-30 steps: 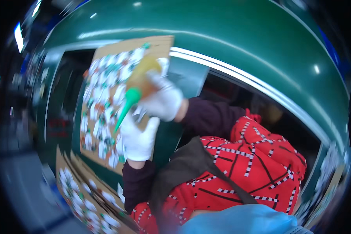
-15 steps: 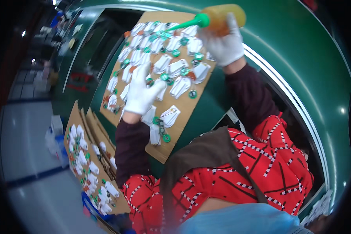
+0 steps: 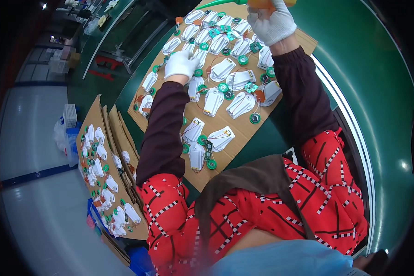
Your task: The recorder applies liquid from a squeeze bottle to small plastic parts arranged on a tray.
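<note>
My right hand [image 3: 272,24], in a white glove, is closed around a squeeze bottle [image 3: 261,4] of amber liquid at the top edge. Its long green nozzle [image 3: 221,2] points left over the far end of a cardboard sheet [image 3: 246,131]; part of the bottle is cut off by the frame. My left hand [image 3: 181,66], also gloved, is low over the sheet's left half with its fingers curled, next to a white plastic housing [image 3: 200,57]. The back of the hand hides what its fingertips hold or touch. Around it lie several white housings wired to green-rimmed round parts [image 3: 243,60] and small green circuit boards [image 3: 250,88].
The sheet lies on a green tabletop [image 3: 349,50]. At lower left another cardboard sheet [image 3: 89,177] carries similar wired housings, beside more upright cardboard [image 3: 119,133]. A white basket [image 3: 70,116] stands past it. A pale rail [image 3: 338,99] runs along the right.
The left hand has gone from spread fingers to curled ones, lower on the housings. The right hand and bottle have shifted toward the top edge. The whole view has shifted too.
</note>
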The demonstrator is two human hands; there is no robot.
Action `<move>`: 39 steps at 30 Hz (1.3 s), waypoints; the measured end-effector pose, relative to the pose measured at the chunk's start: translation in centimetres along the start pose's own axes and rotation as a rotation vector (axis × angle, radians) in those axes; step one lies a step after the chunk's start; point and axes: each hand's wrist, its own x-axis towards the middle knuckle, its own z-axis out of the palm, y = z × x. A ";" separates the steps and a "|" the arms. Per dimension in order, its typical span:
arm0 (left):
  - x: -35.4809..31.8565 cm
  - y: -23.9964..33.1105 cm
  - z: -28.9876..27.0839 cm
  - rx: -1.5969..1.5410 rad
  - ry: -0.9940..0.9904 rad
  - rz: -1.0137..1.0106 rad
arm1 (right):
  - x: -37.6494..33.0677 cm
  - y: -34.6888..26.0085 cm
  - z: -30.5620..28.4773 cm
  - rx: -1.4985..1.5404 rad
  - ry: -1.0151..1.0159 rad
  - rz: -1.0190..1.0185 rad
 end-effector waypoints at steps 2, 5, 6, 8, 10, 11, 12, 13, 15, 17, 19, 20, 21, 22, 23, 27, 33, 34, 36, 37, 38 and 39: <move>0.6 0.6 0.6 0.094 -0.032 -0.015 | -0.2 -0.2 0.1 -0.226 -0.009 0.076; 1.3 1.4 0.9 0.182 -0.050 -0.020 | 0.3 -0.5 -0.2 -0.241 -0.102 0.017; 1.1 1.4 0.8 0.206 -0.046 -0.015 | -0.3 -0.6 0.6 -0.275 -0.098 0.014; 1.3 0.8 1.9 0.252 -0.002 0.001 | -0.4 -0.6 1.1 -0.271 -0.076 0.019; 1.2 0.8 2.7 0.275 0.098 0.033 | -0.3 -1.4 1.0 0.412 -0.276 0.398; 1.1 0.6 2.8 0.272 0.096 0.034 | 0.1 -1.4 0.6 0.409 -0.274 0.398; 1.2 0.4 2.7 0.240 0.074 0.068 | 0.2 -1.1 0.9 0.356 -0.319 0.365; 1.2 0.2 2.5 0.208 0.052 0.102 | 0.2 -1.0 1.1 0.302 -0.365 0.332; 0.7 -0.5 1.8 0.098 0.060 0.040 | -1.8 -0.3 4.1 0.137 -0.126 0.195; 0.4 -0.5 1.5 -0.017 0.070 -0.011 | -2.5 -0.4 4.9 -0.035 0.112 0.048; 0.4 -0.6 1.6 -0.107 0.071 0.002 | -1.5 -1.1 2.6 -0.175 -0.138 0.050; 0.5 -0.7 1.9 -0.108 0.071 0.004 | -1.2 -0.9 2.0 -0.177 -0.138 0.048; 0.4 -0.7 2.3 -0.060 0.157 0.050 | -1.2 -0.6 1.8 -0.212 -0.148 0.004; 0.3 -0.8 2.6 -0.012 0.243 0.095 | -1.1 -0.2 1.7 -0.248 -0.158 -0.040; 0.4 -0.9 2.8 -0.013 0.243 0.093 | -1.1 0.1 1.6 -0.248 -0.158 -0.039; 0.8 -0.7 2.9 0.047 0.171 0.162 | -1.3 0.3 1.4 -0.721 -0.105 -0.096; 1.2 -0.1 2.5 0.074 0.152 0.132 | -0.6 2.0 -0.1 -1.058 -0.235 0.097; 1.2 -0.2 2.4 0.075 0.163 0.140 | -1.8 1.8 1.4 -1.097 -0.211 0.062; 1.4 0.0 2.3 0.079 0.165 0.146 | -1.3 3.0 -0.3 -1.091 -0.293 -0.024; 1.4 0.0 2.4 0.087 0.159 0.146 | -0.8 3.8 -1.5 -1.077 -0.371 -0.100; 1.6 0.0 2.4 0.086 0.160 0.143 | -0.3 3.9 -2.3 -1.107 -0.407 0.033; 1.6 0.0 2.3 0.087 0.140 0.136 | 0.0 4.1 -2.8 -1.108 -0.410 0.036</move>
